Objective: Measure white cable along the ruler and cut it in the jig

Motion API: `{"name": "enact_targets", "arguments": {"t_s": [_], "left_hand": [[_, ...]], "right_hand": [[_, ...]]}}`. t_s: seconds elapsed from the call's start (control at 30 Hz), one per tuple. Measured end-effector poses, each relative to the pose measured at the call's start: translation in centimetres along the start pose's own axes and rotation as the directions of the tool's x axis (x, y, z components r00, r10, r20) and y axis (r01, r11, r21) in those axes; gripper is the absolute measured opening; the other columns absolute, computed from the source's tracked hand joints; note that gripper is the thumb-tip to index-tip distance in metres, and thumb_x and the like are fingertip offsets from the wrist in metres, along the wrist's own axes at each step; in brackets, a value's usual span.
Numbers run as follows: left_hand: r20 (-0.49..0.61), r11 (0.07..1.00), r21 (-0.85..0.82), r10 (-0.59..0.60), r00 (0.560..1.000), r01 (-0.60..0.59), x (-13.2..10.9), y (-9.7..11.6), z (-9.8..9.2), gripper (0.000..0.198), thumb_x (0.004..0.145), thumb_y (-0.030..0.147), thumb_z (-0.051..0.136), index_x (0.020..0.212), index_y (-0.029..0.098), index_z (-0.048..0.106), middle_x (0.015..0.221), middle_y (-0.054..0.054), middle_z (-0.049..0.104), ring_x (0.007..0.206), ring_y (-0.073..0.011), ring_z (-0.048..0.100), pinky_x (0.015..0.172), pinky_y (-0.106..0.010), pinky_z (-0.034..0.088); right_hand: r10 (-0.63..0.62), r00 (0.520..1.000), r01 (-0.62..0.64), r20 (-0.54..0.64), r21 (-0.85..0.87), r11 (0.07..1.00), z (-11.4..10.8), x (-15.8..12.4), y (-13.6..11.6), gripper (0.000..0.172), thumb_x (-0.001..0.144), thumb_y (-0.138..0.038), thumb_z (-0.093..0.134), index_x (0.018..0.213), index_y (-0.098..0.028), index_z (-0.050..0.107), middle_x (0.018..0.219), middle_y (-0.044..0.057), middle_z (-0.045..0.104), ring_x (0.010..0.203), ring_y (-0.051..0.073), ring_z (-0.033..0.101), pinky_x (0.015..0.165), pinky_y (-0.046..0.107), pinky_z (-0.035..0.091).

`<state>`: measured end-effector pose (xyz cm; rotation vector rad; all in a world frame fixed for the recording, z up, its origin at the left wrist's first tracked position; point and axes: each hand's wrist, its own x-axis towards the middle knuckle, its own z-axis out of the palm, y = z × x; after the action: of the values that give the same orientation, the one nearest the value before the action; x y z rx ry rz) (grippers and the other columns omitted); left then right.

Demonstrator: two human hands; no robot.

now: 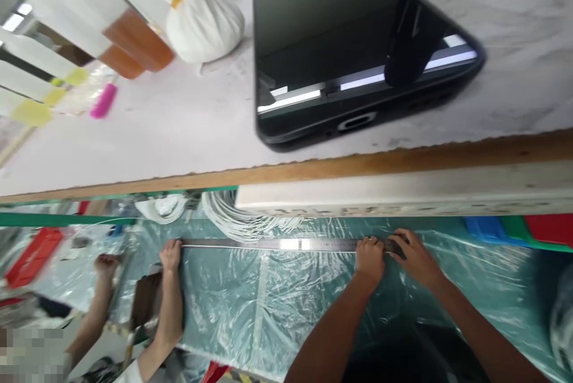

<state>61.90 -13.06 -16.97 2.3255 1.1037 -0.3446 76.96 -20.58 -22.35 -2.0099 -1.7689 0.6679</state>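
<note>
Head view: everything below comes from this one camera, looking forward and down.
My left hand (369, 259): fingers curled down onto the long metal ruler (286, 244), pressing near its right end; closed against it, knuckles up.
My right hand (414, 255): just beside the left one, fingers laid over the ruler's dark right tip; whether they grip it or only rest flat, I cannot tell.
Ruler: lies flat and straight across the clear plastic sheet (268, 293), running left to right along the far side of the sheet.
Sheet: wrinkled, glossy, spread over a teal tabletop (483, 263).
Co-worker's hand (171, 253): holds down the ruler's left end, forearm reaching in from below left.
Co-worker's other hand (105, 265): further left, closed, apart from the ruler.
White cables (233, 219): a looped bundle just beyond the ruler, near its middle-left.
Upper shelf (179, 138): pale board with a brown edge, above the work.
Phone (358, 43): black, lying screen up on the shelf, lights reflected in the glass.
White bag (203, 19): tied with a yellow band, left of the phone.
Red tray (33, 255): far left, below shelf level.
</note>
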Motion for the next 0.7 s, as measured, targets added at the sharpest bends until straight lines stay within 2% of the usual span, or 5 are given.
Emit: {"name": "enact_targets", "arguments": {"t_s": [0.1, 0.23, 0.33, 0.5, 0.7], "left_hand": [[-0.028, 1.000, -0.012, 0.010, 1.000, -0.011, 0.5, -0.2, 0.0, 0.022, 0.091, 0.007, 0.048, 0.100, 0.014, 0.067, 0.107, -0.011, 0.066, 0.103, -0.0244, 0.059, 0.088, -0.038, 0.047], [-0.080, 0.999, -0.022, 0.028, 0.996, -0.030, 1.1, -0.6, 0.5, 0.025, 0.088, 0.001, 0.046, 0.096, 0.014, 0.065, 0.107, -0.011, 0.064, 0.103, -0.0254, 0.058, 0.091, -0.040, 0.047], [-0.105, 0.999, -0.007, 0.036, 0.994, -0.037, 1.0, -0.7, 0.7, 0.025, 0.087, 0.000, 0.046, 0.094, 0.016, 0.064, 0.105, -0.009, 0.063, 0.102, -0.0243, 0.058, 0.091, -0.039, 0.047], [-0.137, 1.000, 0.020, 0.026, 0.990, -0.023, 0.8, -0.7, 1.0, 0.025, 0.092, 0.004, 0.042, 0.095, 0.016, 0.064, 0.103, -0.009, 0.063, 0.100, -0.0244, 0.057, 0.089, -0.039, 0.047], [-0.135, 0.999, 0.022, 0.030, 0.990, -0.027, 0.7, -0.6, 1.2, 0.025, 0.094, 0.007, 0.041, 0.097, 0.015, 0.065, 0.104, -0.010, 0.063, 0.100, -0.0249, 0.057, 0.089, -0.039, 0.046]], "right_hand": [[0.018, 0.999, -0.020, 0.050, 0.045, 0.999, -1.6, 0.6, -0.8, 0.037, 0.080, -0.021, 0.057, 0.117, -0.022, 0.058, 0.124, 0.011, 0.049, 0.120, 0.029, 0.053, 0.105, 0.046, 0.048], [0.052, 0.993, -0.058, 0.105, 0.051, 0.997, -2.8, 1.3, -1.1, 0.041, 0.080, -0.017, 0.057, 0.120, -0.023, 0.055, 0.128, 0.011, 0.047, 0.123, 0.029, 0.052, 0.101, 0.045, 0.051], [0.064, 0.992, -0.069, 0.108, 0.042, 0.997, -2.9, 1.4, -1.1, 0.040, 0.080, -0.017, 0.057, 0.119, -0.023, 0.055, 0.128, 0.011, 0.046, 0.122, 0.030, 0.052, 0.097, 0.046, 0.053], [0.058, 0.994, -0.063, 0.091, 0.046, 0.997, -2.6, 1.3, -1.0, 0.039, 0.080, -0.017, 0.056, 0.118, -0.026, 0.055, 0.127, 0.010, 0.046, 0.124, 0.030, 0.050, 0.100, 0.046, 0.052], [0.063, 0.994, -0.068, 0.095, 0.054, 0.996, -2.6, 1.4, -1.1, 0.036, 0.079, -0.016, 0.056, 0.115, -0.023, 0.055, 0.126, 0.011, 0.046, 0.123, 0.030, 0.050, 0.101, 0.046, 0.051]]}}
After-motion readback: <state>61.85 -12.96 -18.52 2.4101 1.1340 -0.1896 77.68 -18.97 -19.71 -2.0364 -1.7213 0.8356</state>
